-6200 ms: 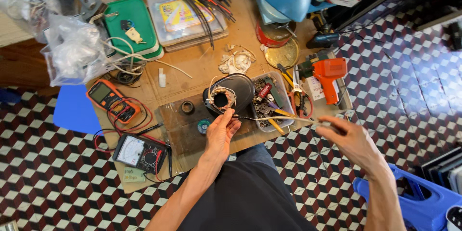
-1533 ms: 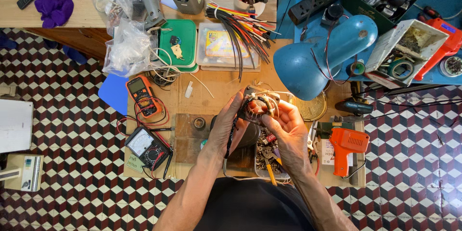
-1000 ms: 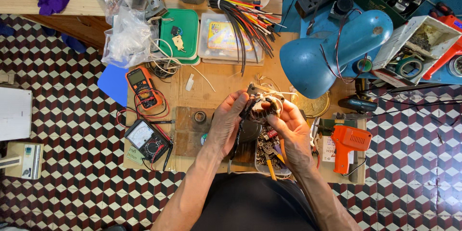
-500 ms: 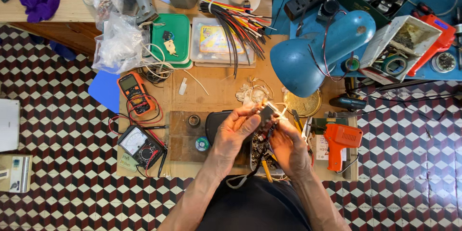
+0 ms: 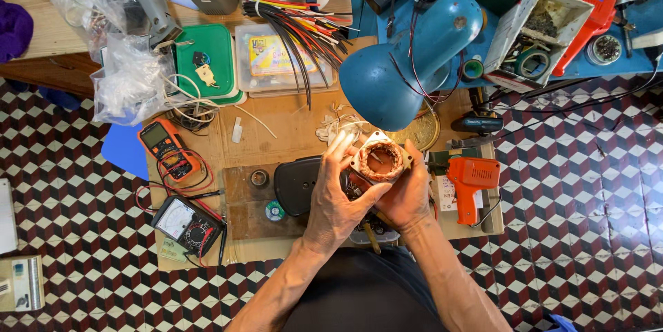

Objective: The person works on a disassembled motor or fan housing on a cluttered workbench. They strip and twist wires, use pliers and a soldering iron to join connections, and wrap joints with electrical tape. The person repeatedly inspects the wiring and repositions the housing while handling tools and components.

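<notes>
Both hands hold up a small motor stator, a square metal frame with copper windings around a round opening. My left hand wraps its left side, fingers reaching over the top edge. My right hand cups it from the right and below. The stator is raised above a small wooden bench, just under a blue desk lamp. A black rounded housing lies on the bench beside my left hand.
An orange multimeter and a black analogue meter lie at the left. An orange soldering gun rests at the right. A wire bundle, plastic boxes and plastic bags fill the back. Checkered floor surrounds the bench.
Earlier my hands were apart over the bench, the right holding a thin tool. Now both hands have closed on the stator and lifted it, turning its opening towards the camera.
</notes>
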